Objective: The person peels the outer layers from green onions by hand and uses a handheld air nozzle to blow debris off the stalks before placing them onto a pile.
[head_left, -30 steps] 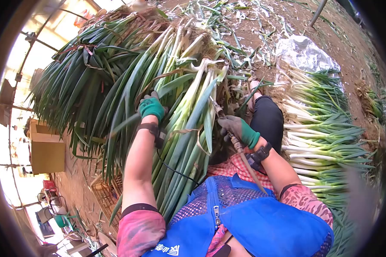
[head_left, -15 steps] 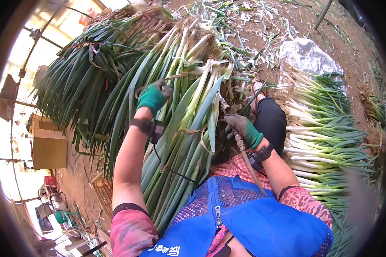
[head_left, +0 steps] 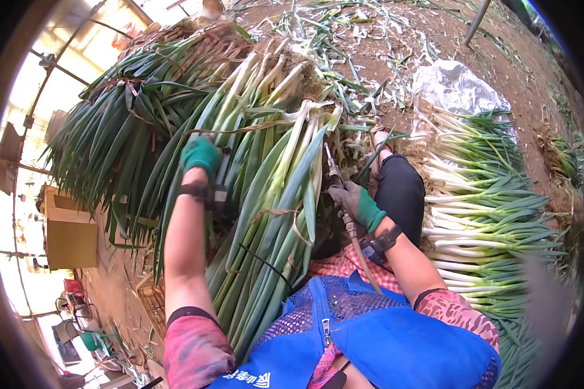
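My left hand [head_left: 201,155], in a green glove, is over the leafy scallions. Its fingers, partly hidden, look curled round the end of a long dry leaf [head_left: 253,127] stretched across the stalks. My right hand [head_left: 355,206], in a green and grey glove, is wrapped round an air blow gun [head_left: 334,170]; its thin metal nozzle points up and away from me, and a hose [head_left: 367,264] trails towards my lap. Between my hands lies a bundle of large untrimmed scallions [head_left: 276,188], roots at the far end and leaves running down to my vest.
A bigger heap of untrimmed scallions [head_left: 136,110] rises at the left. Cleaned scallions with white stems [head_left: 461,223] lie in a row at the right, by a white plastic sheet [head_left: 457,87]. A cardboard box [head_left: 71,240] and a crate [head_left: 150,301] stand left. Peelings litter the soil.
My left hand has moved left and slightly nearer to me, and the dry leaf now stretches further left with it. My right hand, still round the blow gun, has shifted slightly left and down.
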Available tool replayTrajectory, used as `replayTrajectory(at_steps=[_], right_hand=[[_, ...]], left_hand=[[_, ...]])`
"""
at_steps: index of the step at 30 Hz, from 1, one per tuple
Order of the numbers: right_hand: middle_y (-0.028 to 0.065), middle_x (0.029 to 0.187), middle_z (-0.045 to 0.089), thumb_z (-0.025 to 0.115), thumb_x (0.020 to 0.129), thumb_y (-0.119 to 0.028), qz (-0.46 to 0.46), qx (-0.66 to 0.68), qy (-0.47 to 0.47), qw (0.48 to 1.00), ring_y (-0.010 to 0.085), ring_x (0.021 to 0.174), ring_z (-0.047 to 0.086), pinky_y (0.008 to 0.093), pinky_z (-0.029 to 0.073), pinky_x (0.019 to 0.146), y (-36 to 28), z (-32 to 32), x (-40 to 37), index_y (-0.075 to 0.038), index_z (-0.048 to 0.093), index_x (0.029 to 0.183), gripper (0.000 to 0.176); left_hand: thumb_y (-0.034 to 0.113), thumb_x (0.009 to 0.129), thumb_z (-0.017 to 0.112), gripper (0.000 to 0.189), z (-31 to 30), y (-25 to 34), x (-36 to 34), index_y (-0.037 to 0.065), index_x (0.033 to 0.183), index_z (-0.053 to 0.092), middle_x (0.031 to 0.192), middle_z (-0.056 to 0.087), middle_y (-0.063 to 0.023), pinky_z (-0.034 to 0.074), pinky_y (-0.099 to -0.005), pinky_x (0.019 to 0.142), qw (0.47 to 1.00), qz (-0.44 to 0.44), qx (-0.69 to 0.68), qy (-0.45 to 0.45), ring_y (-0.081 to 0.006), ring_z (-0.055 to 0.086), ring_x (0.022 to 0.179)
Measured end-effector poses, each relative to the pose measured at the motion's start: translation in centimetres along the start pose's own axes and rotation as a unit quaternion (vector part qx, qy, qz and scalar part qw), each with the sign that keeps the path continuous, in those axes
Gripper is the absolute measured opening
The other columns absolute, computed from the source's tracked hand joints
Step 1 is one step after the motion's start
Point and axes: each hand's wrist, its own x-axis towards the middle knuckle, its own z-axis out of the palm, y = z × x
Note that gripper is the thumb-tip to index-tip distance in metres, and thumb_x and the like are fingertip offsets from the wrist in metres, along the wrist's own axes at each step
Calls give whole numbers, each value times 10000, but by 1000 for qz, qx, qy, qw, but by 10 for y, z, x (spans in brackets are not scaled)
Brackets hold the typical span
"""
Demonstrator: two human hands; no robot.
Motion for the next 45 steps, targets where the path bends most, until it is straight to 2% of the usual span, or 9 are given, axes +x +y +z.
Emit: replayTrajectory(at_steps=[5, 8, 11, 13, 16, 19, 24, 28, 45], right_hand=[[53, 785, 628, 666, 866, -436, -4, 49, -16, 999, 138, 697, 553, 308, 469, 624, -9, 2, -6, 19, 641, 1000, 475], [52, 776, 624, 661, 869, -430, 2, 56, -20, 998, 130, 692, 553, 303, 459, 615, -7, 8, -2, 20, 635, 989, 467], [55, 761, 616, 650, 873, -426, -8, 22, -32, 999, 129, 673, 571, 298, 476, 588, 1, 9, 1, 19, 626, 988, 460], [48, 745, 597, 639, 878, -417, 9, 78, -35, 996, 127, 652, 573, 293, 488, 565, -13, 6, -17, 14, 621, 1008, 451], [39, 731, 571, 629, 884, -396, -5, 113, -31, 993, 122, 619, 576, 288, 504, 537, -45, -4, -49, 3, 604, 1054, 434], [21, 741, 568, 639, 880, -357, -22, 105, -65, 992, 112, 599, 569, 275, 486, 530, -45, -2, -64, -13, 596, 1086, 404], [14, 739, 579, 678, 849, -358, -56, 25, -94, 994, 99, 585, 557, 263, 463, 537, -77, 14, -96, -18, 612, 1038, 395], [26, 741, 591, 684, 836, -367, -39, 0, -78, 996, 104, 589, 561, 287, 463, 541, -70, 11, -89, -19, 605, 1030, 407], [177, 795, 675, 669, 796, -428, -88, -144, -135, 976, 292, 736, 678, 399, 512, 684, -95, 30, -119, 18, 635, 1015, 498]], left_hand=[[238, 775, 657, 296, -84, -41, -72, 60, 1011, 644, 936, 695, -215, 524, -504, 791, 995, 80, 51, -16, -394, 670, 901], [383, 764, 748, 401, -98, -16, -129, 59, 986, 666, 926, 682, -223, 514, -467, 791, 986, 71, -42, -148, -398, 658, 887], [463, 819, 722, 491, -37, -22, -127, 20, 1027, 677, 887, 678, -170, 496, -420, 750, 920, 146, -124, -341, -287, 665, 852], [442, 830, 720, 560, 8, -19, -115, -35, 1117, 654, 918, 689, -146, 504, -384, 767, 854, 29, -371, -364, -247, 654, 866], [486, 817, 735, 694, 21, -20, -97, -74, 1209, 616, 1036, 698, -255, 514, -371, 845, 916, 81, -294, -262, -308, 686, 971], [483, 796, 753, 787, -6, 0, -87, -123, 1260, 560, 1070, 689, -261, 513, -366, 865, 938, 7, -279, -207, -301, 678, 1007], [503, 834, 708, 823, -2, 17, -82, -96, 1355, 490, 1110, 668, -196, 496, -333, 879, 923, 104, -250, -273, -227, 638, 1000], [478, 829, 714, 713, -20, 5, -79, -97, 1231, 587, 1024, 692, -164, 503, -338, 854, 881, 135, -210, -402, -198, 642, 938], [444, 787, 723, 585, -11, 40, -76, -71, 1061, 690, 928, 712, -165, 511, -360, 799, 905, 47, -330, -264, -229, 666, 845]])
